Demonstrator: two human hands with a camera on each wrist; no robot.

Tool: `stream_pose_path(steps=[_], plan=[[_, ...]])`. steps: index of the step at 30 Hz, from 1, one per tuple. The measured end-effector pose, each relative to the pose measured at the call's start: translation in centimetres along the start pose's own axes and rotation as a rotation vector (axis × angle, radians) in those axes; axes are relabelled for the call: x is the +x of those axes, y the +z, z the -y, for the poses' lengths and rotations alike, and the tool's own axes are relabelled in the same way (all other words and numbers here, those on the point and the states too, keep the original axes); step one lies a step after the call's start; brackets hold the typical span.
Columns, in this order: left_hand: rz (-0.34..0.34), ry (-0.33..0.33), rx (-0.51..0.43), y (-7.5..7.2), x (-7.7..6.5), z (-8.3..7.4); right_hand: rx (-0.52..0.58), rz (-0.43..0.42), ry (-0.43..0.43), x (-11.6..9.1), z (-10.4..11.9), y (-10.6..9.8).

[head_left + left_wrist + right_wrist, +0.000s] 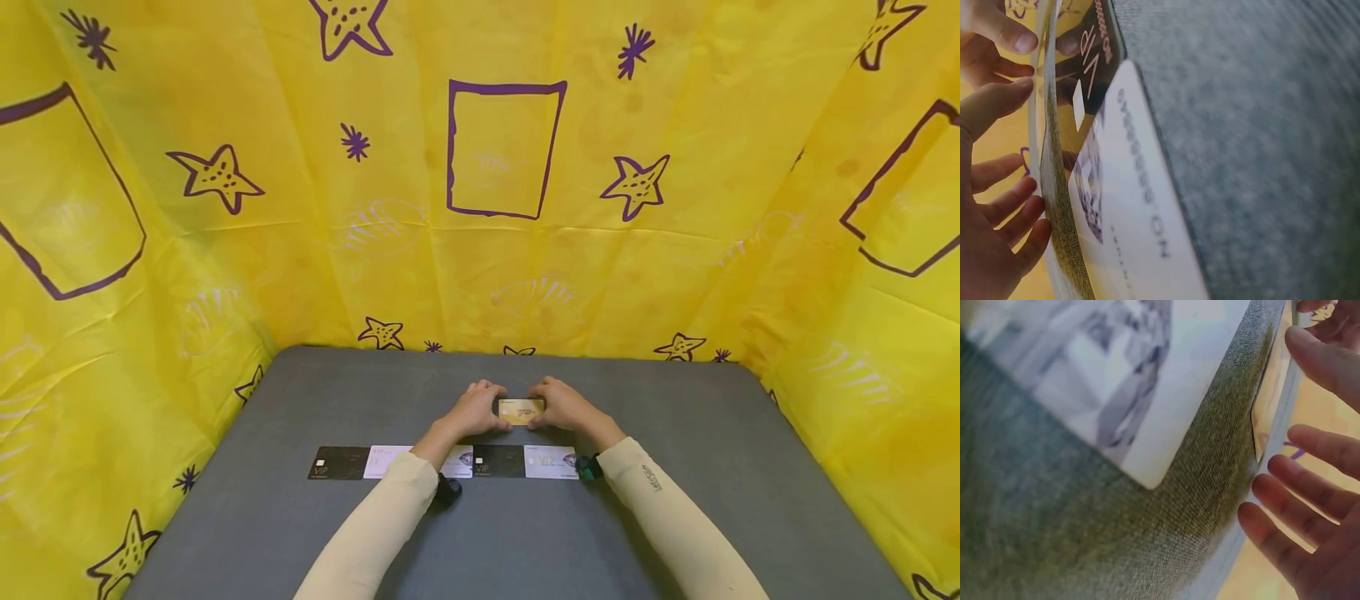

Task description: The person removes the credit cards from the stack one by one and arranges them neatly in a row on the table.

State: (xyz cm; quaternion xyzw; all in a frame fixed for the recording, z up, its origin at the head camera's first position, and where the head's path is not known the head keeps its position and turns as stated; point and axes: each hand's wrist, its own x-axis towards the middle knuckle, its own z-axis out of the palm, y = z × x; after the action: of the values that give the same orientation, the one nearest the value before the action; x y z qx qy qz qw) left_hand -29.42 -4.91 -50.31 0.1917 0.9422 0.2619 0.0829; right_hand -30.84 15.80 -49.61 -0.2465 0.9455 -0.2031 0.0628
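Note:
A gold card (521,412) is at the far middle of the grey table. My left hand (477,410) holds its left end, the thumb at the near corner and the fingers at the far side. At the opposite end my right hand (566,407) holds it the same way. In the right wrist view the gold card (1266,403) shows almost edge-on beside the thumb. Nearer to me runs a row of cards: a dark VIP card (341,467), a pinkish white card (381,458), white partly behind my left wrist, a second dark card (500,463) and a white VIP card (546,457).
The grey table (570,533) extends in front of and around the row. Yellow cloth (495,275) with purple starfish drawings stands behind the table and along both sides. Dark straps with small devices sit at both wrists, close to the row.

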Motion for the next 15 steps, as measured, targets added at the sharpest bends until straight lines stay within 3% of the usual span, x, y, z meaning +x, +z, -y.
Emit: stream_pose_path(steps=[15], plan=[[-0.007,0.005,0.044,0.34,0.55,-0.27,-0.003,0.005,0.016,0.36,-0.06,0.33]])
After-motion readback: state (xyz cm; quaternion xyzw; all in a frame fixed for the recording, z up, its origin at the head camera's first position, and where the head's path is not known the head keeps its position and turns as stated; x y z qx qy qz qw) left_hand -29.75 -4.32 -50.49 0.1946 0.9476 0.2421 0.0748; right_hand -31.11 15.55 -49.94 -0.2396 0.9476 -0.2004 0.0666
